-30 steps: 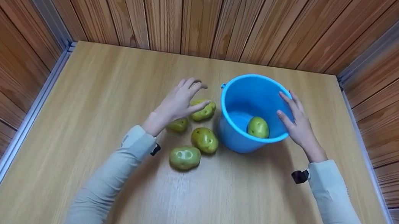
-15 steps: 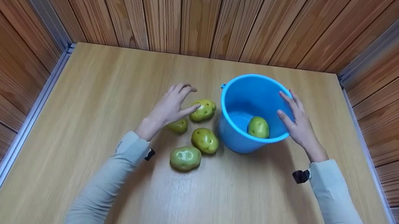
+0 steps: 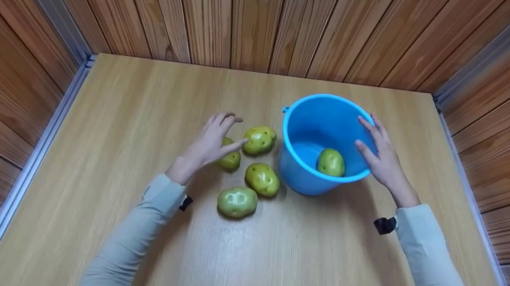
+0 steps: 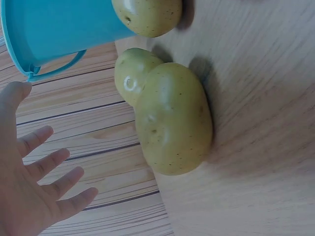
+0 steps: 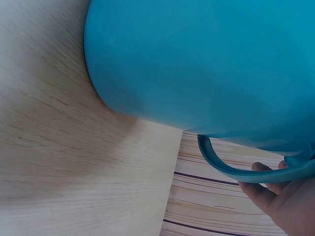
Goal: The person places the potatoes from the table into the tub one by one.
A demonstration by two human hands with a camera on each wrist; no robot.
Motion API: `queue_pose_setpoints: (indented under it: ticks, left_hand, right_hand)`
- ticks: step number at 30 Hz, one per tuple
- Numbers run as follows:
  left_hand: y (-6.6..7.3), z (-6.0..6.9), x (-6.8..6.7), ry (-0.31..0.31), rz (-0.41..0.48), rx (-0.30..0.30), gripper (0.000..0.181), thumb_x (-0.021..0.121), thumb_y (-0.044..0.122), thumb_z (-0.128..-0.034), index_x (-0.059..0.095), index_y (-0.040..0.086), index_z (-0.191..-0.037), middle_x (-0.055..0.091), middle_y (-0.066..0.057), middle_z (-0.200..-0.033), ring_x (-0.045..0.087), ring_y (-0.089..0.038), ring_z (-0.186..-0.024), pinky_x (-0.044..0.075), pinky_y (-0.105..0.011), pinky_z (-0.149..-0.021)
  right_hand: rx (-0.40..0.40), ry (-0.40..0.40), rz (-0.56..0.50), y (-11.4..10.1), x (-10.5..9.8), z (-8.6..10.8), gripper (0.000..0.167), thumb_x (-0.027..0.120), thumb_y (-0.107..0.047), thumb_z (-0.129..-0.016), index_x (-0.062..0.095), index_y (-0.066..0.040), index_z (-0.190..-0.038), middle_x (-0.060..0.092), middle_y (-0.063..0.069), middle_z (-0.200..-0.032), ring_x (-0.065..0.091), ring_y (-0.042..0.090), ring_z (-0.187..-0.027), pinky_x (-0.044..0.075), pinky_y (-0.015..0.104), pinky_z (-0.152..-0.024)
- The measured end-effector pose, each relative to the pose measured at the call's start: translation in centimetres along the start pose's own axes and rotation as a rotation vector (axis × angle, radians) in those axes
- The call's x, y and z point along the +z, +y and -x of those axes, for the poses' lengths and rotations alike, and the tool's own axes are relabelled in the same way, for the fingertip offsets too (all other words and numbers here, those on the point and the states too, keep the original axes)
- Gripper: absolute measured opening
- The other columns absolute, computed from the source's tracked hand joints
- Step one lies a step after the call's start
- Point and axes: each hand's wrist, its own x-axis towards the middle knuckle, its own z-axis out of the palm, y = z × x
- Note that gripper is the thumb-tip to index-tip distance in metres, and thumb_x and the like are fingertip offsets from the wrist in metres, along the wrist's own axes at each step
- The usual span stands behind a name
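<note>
My left hand [image 3: 208,141] hovers just above and left of the potatoes, fingers spread and slightly bent, holding nothing. Partly behind it lies one potato [image 3: 231,159]. A yellowish potato [image 3: 259,140], another potato [image 3: 262,179] and a greener potato [image 3: 237,202] lie between this hand and the blue bucket [image 3: 302,174]. Inside the bucket sits one more potato [image 3: 331,162]. At the bucket's right rim my right hand [image 3: 383,160] grips it, thumb over the edge. In the right wrist view, fingers [image 5: 258,194] of that hand show outside the wall, beside the bucket's handle [image 5: 231,171].
The light wooden table [image 3: 278,264] extends in front of the potatoes and to the left. Wood-plank walls [image 3: 256,20] enclose it at the back and both sides, with metal rails [image 3: 30,162] along the side edges.
My left hand has drawn back to the left and toward me, away from the bucket, uncovering the rear potato. The right hand and bucket have stayed put.
</note>
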Motion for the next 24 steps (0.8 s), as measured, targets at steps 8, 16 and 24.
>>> queue_pose_setpoints:
  ticks: [8,16,24]
  left_hand:
    - [-0.7,0.4,0.5,0.005,-0.050,-0.027,0.059,0.051,0.054,-0.0879,0.046,0.015,-0.132,0.040,-0.011,-0.138,0.035,-0.030,-0.128,0.030,-0.051,-0.103]
    - [-1.1,0.9,0.7,-0.015,-0.045,-0.070,0.061,0.051,0.056,-0.0875,0.043,0.017,-0.133,0.036,-0.009,-0.141,0.031,-0.028,-0.132,0.026,-0.050,-0.107]
    - [-1.4,1.1,1.2,-0.029,-0.067,-0.084,0.064,0.052,0.059,-0.0848,0.044,0.018,-0.134,0.037,-0.008,-0.141,0.032,-0.027,-0.130,0.027,-0.050,-0.106]
  right_hand:
    - [-0.004,0.012,-0.018,0.1,0.1,-0.1,0.054,0.050,-0.030,-0.094,0.031,-0.027,-0.145,0.011,0.001,-0.156,0.016,0.036,-0.139,0.026,0.068,-0.098]
    - [-0.014,0.015,-0.032,0.0,0.0,0.0,0.054,0.050,-0.029,-0.094,0.031,-0.026,-0.145,0.011,0.002,-0.156,0.015,0.035,-0.140,0.025,0.068,-0.099]
    - [-0.008,0.012,-0.042,0.1,0.1,0.0,0.054,0.049,-0.027,-0.095,0.030,-0.027,-0.145,0.010,0.001,-0.156,0.012,0.034,-0.141,0.023,0.068,-0.100]
